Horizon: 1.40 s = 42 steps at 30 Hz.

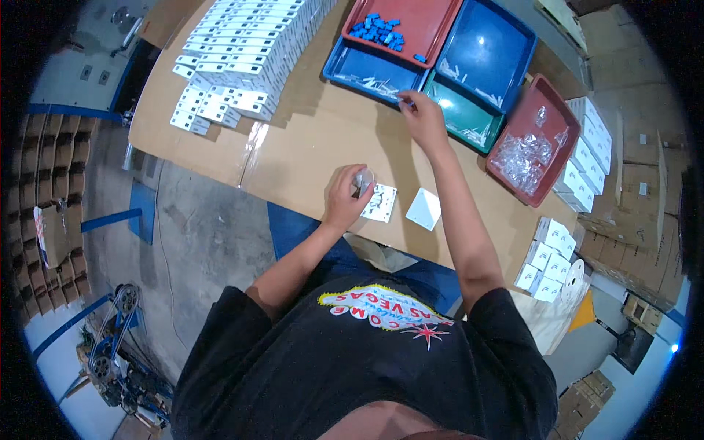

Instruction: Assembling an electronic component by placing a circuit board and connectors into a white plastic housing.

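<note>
My left hand (pixel 343 198) is curled round a small clear plastic piece (pixel 364 177), whose exact kind I cannot make out. Under and beside its fingertips lies a white square plate with dark markings and cutouts (pixel 380 204). To the right, a plain white square plate (pixel 424 210) rests on the cardboard-covered table (pixel 315 150). My right hand (pixel 425 123) reaches forward to the near rim of a blue tray (pixel 345 64) containing thin whitish pieces. Its thumb and fingers are pinched together; whatever is between them is too small to name.
A red tray (pixel 445 22) bears small blue parts. A larger blue tray (pixel 484 44) and a green tray (pixel 447 110) hold whitish pieces; another red tray (pixel 565 121) has clear plastic pieces. White boxes (pixel 253 55) are stacked back left, with more boxes (pixel 544 260) at right.
</note>
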Motion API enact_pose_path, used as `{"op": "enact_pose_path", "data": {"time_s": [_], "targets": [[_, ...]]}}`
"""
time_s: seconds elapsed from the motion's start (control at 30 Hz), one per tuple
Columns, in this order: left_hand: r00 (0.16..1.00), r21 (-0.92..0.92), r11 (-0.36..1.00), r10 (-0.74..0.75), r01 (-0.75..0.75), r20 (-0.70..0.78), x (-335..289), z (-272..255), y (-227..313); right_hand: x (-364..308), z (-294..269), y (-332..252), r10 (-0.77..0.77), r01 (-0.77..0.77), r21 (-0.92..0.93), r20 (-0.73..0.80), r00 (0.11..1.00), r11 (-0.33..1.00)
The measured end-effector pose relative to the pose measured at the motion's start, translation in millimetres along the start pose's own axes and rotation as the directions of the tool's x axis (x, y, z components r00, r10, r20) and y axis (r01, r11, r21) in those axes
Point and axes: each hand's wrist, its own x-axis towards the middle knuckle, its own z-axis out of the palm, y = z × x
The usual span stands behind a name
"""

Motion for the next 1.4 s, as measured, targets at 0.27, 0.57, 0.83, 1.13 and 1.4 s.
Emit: {"op": "enact_pose_path", "data": {"time_s": [0.27, 0.57, 0.83, 1.13, 1.4], "targets": [[0.999, 0.025, 0.999, 0.042, -0.042, 0.021, 4, 6, 4, 84, 30, 44, -0.152, 0.193, -0.385, 0.134, 0.979, 0.902], [0.998, -0.001, 1.000, 0.021, -0.021, 0.062, 1, 7, 1, 78, 62, 49, -0.028, 0.056, -0.404, 0.075, 0.997, 0.913], [0.999, -0.015, 1.000, 0.011, -0.010, 0.052, -2, 10, -8, 77, 61, 47, -0.039, 0.057, -0.287, 0.069, 0.997, 0.956], [0.997, -0.025, 0.999, -0.047, 0.049, 0.060, -3, 11, -10, 78, 62, 39, 0.013, 0.014, -0.367, 0.072, 0.997, 0.930], [0.996, -0.052, 0.996, -0.071, 0.074, 0.060, -5, 11, -11, 73, 58, 35, 0.026, 0.005, -0.370, 0.079, 0.997, 0.929]]}}
